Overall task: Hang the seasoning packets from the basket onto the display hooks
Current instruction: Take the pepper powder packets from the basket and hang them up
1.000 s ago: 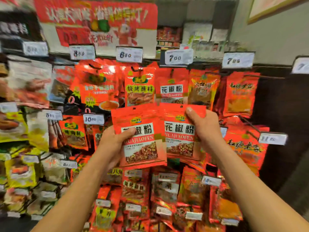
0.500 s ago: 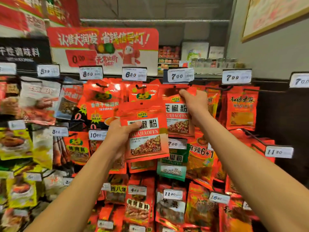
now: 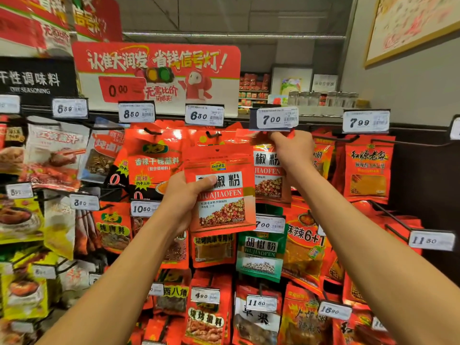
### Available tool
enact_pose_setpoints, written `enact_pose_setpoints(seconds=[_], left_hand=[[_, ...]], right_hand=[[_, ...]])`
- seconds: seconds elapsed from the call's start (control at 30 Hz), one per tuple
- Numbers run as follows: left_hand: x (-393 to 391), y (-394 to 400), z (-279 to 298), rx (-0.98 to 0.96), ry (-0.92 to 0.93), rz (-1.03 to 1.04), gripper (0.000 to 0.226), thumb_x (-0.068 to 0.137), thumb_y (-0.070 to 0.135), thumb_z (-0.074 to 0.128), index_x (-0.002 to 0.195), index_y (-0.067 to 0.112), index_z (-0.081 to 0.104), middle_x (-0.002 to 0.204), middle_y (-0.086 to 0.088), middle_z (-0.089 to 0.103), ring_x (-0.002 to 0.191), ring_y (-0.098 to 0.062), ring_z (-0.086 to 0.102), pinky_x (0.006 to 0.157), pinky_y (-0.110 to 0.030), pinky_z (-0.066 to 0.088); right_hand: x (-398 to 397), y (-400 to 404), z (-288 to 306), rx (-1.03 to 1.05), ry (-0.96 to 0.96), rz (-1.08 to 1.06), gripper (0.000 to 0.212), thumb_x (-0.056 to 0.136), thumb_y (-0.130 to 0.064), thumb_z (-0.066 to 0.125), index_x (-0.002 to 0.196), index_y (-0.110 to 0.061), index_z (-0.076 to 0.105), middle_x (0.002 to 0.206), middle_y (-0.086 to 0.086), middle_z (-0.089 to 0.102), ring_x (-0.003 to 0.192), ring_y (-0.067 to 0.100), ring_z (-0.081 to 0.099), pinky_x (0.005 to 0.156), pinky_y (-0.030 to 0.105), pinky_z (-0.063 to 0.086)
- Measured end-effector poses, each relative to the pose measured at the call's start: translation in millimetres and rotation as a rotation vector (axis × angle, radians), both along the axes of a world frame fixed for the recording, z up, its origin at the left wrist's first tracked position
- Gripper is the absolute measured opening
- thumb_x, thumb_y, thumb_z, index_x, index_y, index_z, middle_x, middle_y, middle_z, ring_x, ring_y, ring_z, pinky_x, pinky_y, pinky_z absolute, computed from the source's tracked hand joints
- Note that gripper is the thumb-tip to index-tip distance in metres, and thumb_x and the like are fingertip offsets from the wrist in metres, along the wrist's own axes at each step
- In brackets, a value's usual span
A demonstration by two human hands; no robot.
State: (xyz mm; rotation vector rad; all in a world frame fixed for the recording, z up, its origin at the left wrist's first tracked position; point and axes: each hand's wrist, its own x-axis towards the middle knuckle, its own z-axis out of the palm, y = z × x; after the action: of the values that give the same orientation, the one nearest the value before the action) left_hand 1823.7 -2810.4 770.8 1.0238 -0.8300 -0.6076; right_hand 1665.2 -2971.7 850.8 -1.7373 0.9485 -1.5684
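Packets of huajiao powder fill both hands in front of a wall of hanging seasonings. The left hand [image 3: 185, 195] grips a red huajiao powder packet [image 3: 222, 195] by its left edge, thumb laid across the printed label, fingers curled behind; the packet stands upright, in front of the display. At about two o'clock from it, the right hand [image 3: 292, 150] pinches the top edge of a second huajiao powder packet [image 3: 268, 178], raised just under the 7.00 price tag [image 3: 273, 119] at the end of a display hook. The hook's rod itself is hidden behind the tag and the hand, so whether the packet's hole is on it cannot be told. The held packet in the left hand overlaps the left part of the second one.

At ten o'clock from the left hand's packet hangs a red spicy dipping-mix packet [image 3: 155, 160], under the 8.50 tag [image 3: 136, 113]. Directly above sits the 6.30 tag [image 3: 204, 115]. At five o'clock hangs a green hujiao powder packet [image 3: 261, 255]. At three o'clock, beyond the right forearm, an orange-red packet [image 3: 368, 168] hangs below the 7.99 tag [image 3: 366, 122]. A red promotional sign [image 3: 156, 70] stands at twelve o'clock above the rail.
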Motion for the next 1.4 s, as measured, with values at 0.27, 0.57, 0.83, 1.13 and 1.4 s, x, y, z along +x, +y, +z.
enact_pose_setpoints(seconds=[0.27,0.57,0.83,1.13,1.4], left_hand=[[3.5,3.2,-3.8,-0.019,0.001,0.010,0.015,0.088,0.006,0.073,0.103,0.005,0.069,0.093,-0.013,0.079,0.080,-0.028,0.077,0.063,-0.034,0.061],[-4.6,-2.9,-3.6,-0.018,0.003,-0.028,0.011,0.088,0.007,0.074,0.099,0.009,0.070,0.095,-0.014,0.079,0.083,-0.029,0.077,0.065,-0.036,0.062],[-9.5,-2.2,-1.4,0.000,0.010,-0.030,0.010,0.088,0.007,0.073,0.097,0.010,0.069,0.097,-0.016,0.078,0.086,-0.032,0.077,0.070,-0.041,0.062],[-9.7,-2.7,-6.6,0.004,0.092,-0.042,0.016,0.088,-0.001,0.070,0.103,0.006,0.069,0.100,-0.018,0.078,0.083,-0.032,0.077,0.063,-0.037,0.061],[-28.5,-23.8,-1.2,0.002,0.099,-0.175,0.024,0.090,-0.003,0.067,0.113,0.003,0.066,0.107,-0.021,0.076,0.091,-0.035,0.076,0.070,-0.042,0.063]], right_hand=[[-1.0,-5.5,-5.3,0.081,-0.047,0.020,0.023,0.077,-0.031,0.072,0.060,-0.017,0.066,0.070,0.002,0.075,0.073,0.028,0.074,0.073,0.053,0.061],[-6.9,-7.2,4.4,0.189,-0.054,0.147,0.012,0.071,-0.029,0.076,0.076,-0.018,0.077,0.074,0.000,0.077,0.074,0.024,0.076,0.075,0.054,0.062],[14.2,-40.5,-6.1,0.174,0.082,-0.052,0.040,0.087,-0.049,0.072,0.068,-0.017,0.058,0.079,0.003,0.068,0.084,0.032,0.068,0.074,0.043,0.055],[-6.8,-34.4,-25.4,-0.005,0.143,-0.181,0.030,0.094,-0.043,0.065,0.108,-0.021,0.051,0.113,0.003,0.056,0.100,0.021,0.052,0.082,0.034,0.038],[-22.4,16.9,-47.5,0.376,-0.086,0.786,0.039,0.099,-0.045,0.058,0.117,-0.012,0.069,0.107,0.012,0.077,0.096,0.029,0.075,0.073,0.038,0.062]])
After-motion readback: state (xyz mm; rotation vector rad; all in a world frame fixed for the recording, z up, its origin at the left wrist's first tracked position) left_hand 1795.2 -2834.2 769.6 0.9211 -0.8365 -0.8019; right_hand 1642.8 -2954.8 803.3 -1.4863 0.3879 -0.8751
